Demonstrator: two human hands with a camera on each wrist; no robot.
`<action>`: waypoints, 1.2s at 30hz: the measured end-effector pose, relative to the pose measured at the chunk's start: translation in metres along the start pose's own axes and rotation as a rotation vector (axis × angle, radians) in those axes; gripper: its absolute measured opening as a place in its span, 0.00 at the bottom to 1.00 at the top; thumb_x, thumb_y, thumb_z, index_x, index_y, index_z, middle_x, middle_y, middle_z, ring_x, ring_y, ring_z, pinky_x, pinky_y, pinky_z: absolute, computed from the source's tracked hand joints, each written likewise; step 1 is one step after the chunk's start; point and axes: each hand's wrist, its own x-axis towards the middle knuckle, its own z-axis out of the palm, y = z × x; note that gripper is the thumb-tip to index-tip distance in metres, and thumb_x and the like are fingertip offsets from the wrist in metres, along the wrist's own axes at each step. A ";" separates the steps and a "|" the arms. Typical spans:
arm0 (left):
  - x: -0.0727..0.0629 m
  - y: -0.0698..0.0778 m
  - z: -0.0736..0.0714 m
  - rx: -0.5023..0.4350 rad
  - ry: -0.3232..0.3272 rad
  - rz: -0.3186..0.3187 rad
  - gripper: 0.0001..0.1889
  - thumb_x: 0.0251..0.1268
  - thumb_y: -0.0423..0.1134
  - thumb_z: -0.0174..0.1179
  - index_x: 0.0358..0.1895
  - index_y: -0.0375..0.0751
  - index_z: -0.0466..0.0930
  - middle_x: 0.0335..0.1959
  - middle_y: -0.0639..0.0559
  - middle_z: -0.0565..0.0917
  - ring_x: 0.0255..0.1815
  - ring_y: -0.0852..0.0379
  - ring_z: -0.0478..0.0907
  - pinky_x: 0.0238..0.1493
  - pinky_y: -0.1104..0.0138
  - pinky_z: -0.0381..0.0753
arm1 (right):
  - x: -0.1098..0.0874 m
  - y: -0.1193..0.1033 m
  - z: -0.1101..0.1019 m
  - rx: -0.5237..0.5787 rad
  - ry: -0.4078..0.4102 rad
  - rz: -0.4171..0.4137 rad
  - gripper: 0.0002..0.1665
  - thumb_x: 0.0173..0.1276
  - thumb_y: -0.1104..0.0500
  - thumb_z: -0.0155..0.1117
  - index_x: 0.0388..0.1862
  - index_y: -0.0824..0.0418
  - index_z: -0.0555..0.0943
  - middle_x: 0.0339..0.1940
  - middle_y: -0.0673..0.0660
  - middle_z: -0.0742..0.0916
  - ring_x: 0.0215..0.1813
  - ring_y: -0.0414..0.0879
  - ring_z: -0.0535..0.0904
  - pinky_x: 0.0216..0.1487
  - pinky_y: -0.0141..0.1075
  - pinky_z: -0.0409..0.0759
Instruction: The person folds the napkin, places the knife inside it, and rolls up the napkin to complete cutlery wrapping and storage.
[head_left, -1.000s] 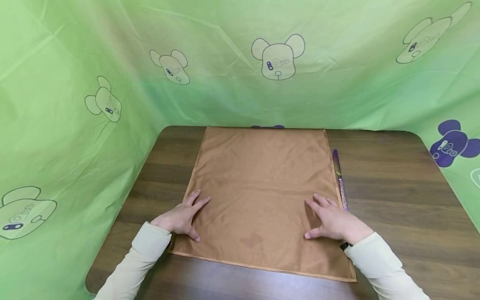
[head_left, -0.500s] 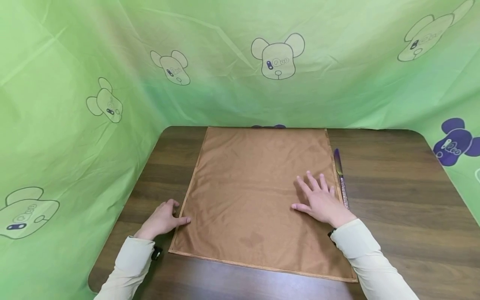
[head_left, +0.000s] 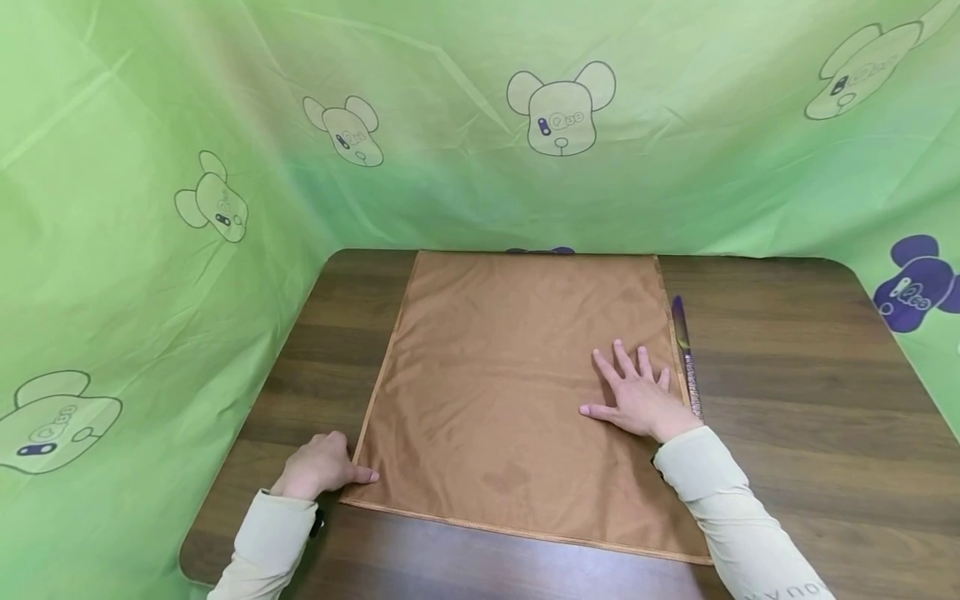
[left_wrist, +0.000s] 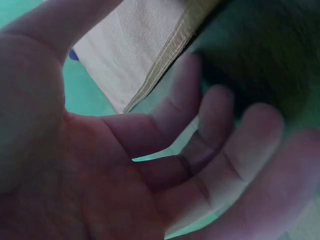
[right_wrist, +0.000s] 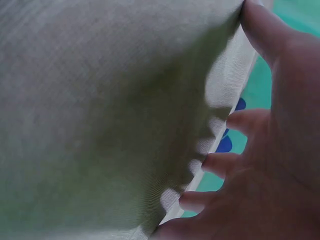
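A brown cloth (head_left: 510,350) with a stitched hem lies spread on the wooden table, lightly wrinkled. Along its left edge, near the front corner, is my left hand (head_left: 318,467). The thumb (head_left: 364,475) lies over the cloth's border, while the other fingers (left_wrist: 250,145) bend loosely outside the hem, with space between them and the palm. My right hand (head_left: 637,400) rests on the right part of the cloth with fingers spread wide, the fingertips touching the fabric (right_wrist: 100,100). Just beyond the cloth's right edge lies a knife (head_left: 680,321) with a purple blade and a patterned handle.
The dark wooden table (head_left: 810,400) extends on both sides of the cloth, with rounded far corners. A green curtain (head_left: 450,125) printed with bear heads closes off the back and the sides.
My left hand has come off the cloth to its left edge, then slid toward the front corner. My right hand has moved slightly up and inward and flattened on the cloth.
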 end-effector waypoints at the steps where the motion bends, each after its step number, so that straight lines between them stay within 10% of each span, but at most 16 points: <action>1: -0.001 0.000 -0.001 0.019 -0.004 -0.013 0.26 0.40 0.59 0.74 0.23 0.38 0.77 0.26 0.45 0.81 0.28 0.51 0.76 0.28 0.56 0.75 | 0.000 0.000 0.000 0.002 -0.005 0.003 0.56 0.61 0.31 0.60 0.78 0.58 0.52 0.77 0.73 0.49 0.74 0.79 0.38 0.61 0.79 0.42; 9: -0.003 -0.004 0.001 -0.026 -0.009 0.021 0.22 0.44 0.53 0.74 0.19 0.40 0.76 0.21 0.49 0.78 0.25 0.55 0.74 0.27 0.61 0.74 | 0.003 -0.001 -0.001 0.003 -0.051 -0.003 0.56 0.62 0.31 0.58 0.78 0.60 0.53 0.77 0.74 0.48 0.74 0.80 0.37 0.60 0.80 0.41; 15: -0.002 -0.012 0.008 -0.245 0.019 0.145 0.18 0.51 0.42 0.69 0.15 0.44 0.68 0.13 0.57 0.69 0.17 0.60 0.68 0.21 0.69 0.68 | 0.004 -0.002 -0.002 0.007 -0.065 0.002 0.56 0.62 0.31 0.59 0.78 0.60 0.53 0.77 0.74 0.47 0.74 0.80 0.37 0.60 0.80 0.41; 19: -0.003 -0.016 0.011 -0.610 -0.068 0.192 0.13 0.62 0.36 0.60 0.24 0.39 0.65 0.19 0.56 0.68 0.20 0.60 0.73 0.22 0.66 0.80 | 0.003 -0.003 -0.002 0.010 -0.065 0.012 0.56 0.61 0.32 0.60 0.77 0.60 0.53 0.77 0.75 0.47 0.74 0.80 0.37 0.61 0.79 0.41; 27: -0.015 -0.003 0.030 -1.366 -0.016 -0.019 0.05 0.70 0.35 0.51 0.42 0.38 0.67 0.33 0.55 0.78 0.31 0.62 0.78 0.35 0.68 0.79 | 0.004 -0.004 -0.002 0.020 -0.070 0.013 0.56 0.61 0.31 0.60 0.77 0.61 0.53 0.77 0.75 0.47 0.74 0.80 0.37 0.61 0.79 0.40; 32: -0.028 0.011 0.047 -1.848 0.012 0.102 0.06 0.76 0.36 0.45 0.40 0.47 0.71 0.39 0.58 0.78 0.41 0.65 0.77 0.45 0.69 0.77 | 0.004 -0.002 -0.004 0.033 -0.074 0.022 0.57 0.61 0.31 0.60 0.78 0.60 0.53 0.77 0.74 0.46 0.74 0.79 0.36 0.61 0.79 0.38; 36: -0.034 0.024 0.053 -1.997 0.047 0.099 0.08 0.75 0.34 0.45 0.53 0.43 0.66 0.47 0.59 0.75 0.50 0.67 0.75 0.56 0.71 0.74 | 0.004 -0.002 -0.004 0.046 -0.072 0.023 0.57 0.60 0.32 0.61 0.77 0.60 0.53 0.77 0.74 0.46 0.74 0.79 0.35 0.61 0.79 0.37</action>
